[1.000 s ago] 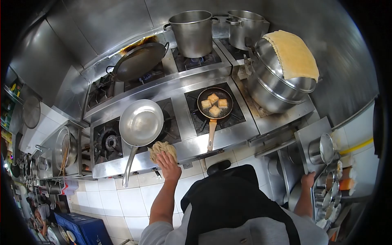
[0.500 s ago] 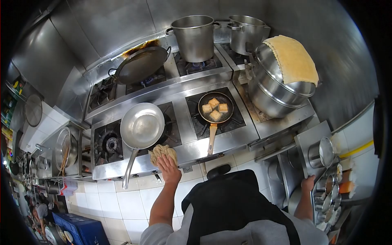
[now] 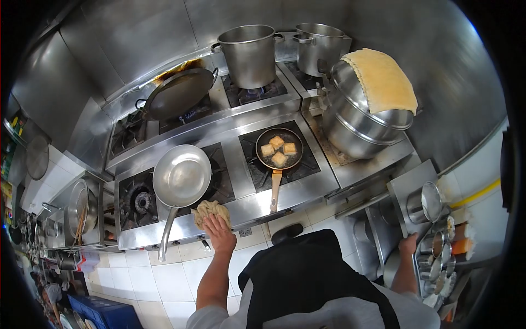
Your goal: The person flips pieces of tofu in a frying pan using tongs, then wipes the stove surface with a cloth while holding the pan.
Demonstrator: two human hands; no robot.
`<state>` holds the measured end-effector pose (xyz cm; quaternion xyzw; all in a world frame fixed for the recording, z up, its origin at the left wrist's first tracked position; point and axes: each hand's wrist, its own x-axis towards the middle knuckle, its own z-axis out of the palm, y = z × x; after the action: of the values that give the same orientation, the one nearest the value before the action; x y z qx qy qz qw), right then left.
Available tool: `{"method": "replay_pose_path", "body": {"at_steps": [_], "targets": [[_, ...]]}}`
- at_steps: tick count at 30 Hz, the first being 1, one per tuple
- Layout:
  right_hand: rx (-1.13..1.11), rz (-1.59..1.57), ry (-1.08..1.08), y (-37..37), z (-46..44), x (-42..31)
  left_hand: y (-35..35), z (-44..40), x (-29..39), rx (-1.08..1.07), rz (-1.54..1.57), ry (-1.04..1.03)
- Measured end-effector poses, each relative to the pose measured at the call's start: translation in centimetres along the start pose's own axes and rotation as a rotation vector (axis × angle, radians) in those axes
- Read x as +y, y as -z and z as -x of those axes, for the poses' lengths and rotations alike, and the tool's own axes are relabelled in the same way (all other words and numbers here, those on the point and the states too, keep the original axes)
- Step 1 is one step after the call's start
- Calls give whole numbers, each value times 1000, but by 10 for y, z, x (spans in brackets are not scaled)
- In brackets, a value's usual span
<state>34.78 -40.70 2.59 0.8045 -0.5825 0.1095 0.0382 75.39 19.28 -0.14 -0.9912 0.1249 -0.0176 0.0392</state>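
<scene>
My left hand [image 3: 218, 229] presses on a bunched, yellowish-tan cloth [image 3: 204, 213] at the stove's steel front rail, its fingers over the fabric. Close to its left, a silver frying pan [image 3: 182, 174] stands on a front burner, its long handle jutting past the edge. Right of the cloth, a dark frying pan [image 3: 264, 147] with a light handle holds several golden-brown square pieces. My right hand [image 3: 408, 243] is at the far right, curled on the steel counter edge [image 3: 415, 260] beside several small metal containers; its fingertips are partly hidden.
At the back stand a dark wok [image 3: 181, 94] and two tall steel pots, the larger pot [image 3: 249, 60] over a blue flame. A big lidded steel pot [image 3: 359, 123] with a folded yellow cloth [image 3: 381, 82] on top stands at right. A blue crate [image 3: 104, 312] is on the lower left.
The view has shifted slightly, so the stove and pans appear further left and a little lower. My left hand stays on the cloth beside the silver pan; my right hand stays at the counter edge.
</scene>
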Motion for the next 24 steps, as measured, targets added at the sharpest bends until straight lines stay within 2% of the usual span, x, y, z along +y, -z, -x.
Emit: {"method": "replay_pose_path", "body": {"at_steps": [3, 10, 15, 17, 19, 20, 21, 22, 24], "targets": [[-59, -2, -26, 7, 0, -5, 2, 1, 1, -1, -10, 8], [-35, -75, -50, 6, 0, -6, 3, 0, 2, -35, -44, 14], [-171, -66, -206, 13, -2, -15, -3, -1, 2, -43, -89, 5], [334, -81, 199, -65, -1, 16, 5, 0, 3, -38, -80, -2], [94, -410, 244, -61, 29, -57, 9, -3, 5, -49, -66, 1], [-228, -640, 41, -71, 48, -106, 9, -1, 5, -61, -57, 5], [-249, -896, 376, -104, 70, -145, 8, 0, 5, -68, -61, -3], [-324, -769, 466, -80, 102, -210, 6, -1, 5, -77, -75, 6], [-753, -906, 533, -57, 151, -317, 7, -2, 7, -89, -97, 5]]}}
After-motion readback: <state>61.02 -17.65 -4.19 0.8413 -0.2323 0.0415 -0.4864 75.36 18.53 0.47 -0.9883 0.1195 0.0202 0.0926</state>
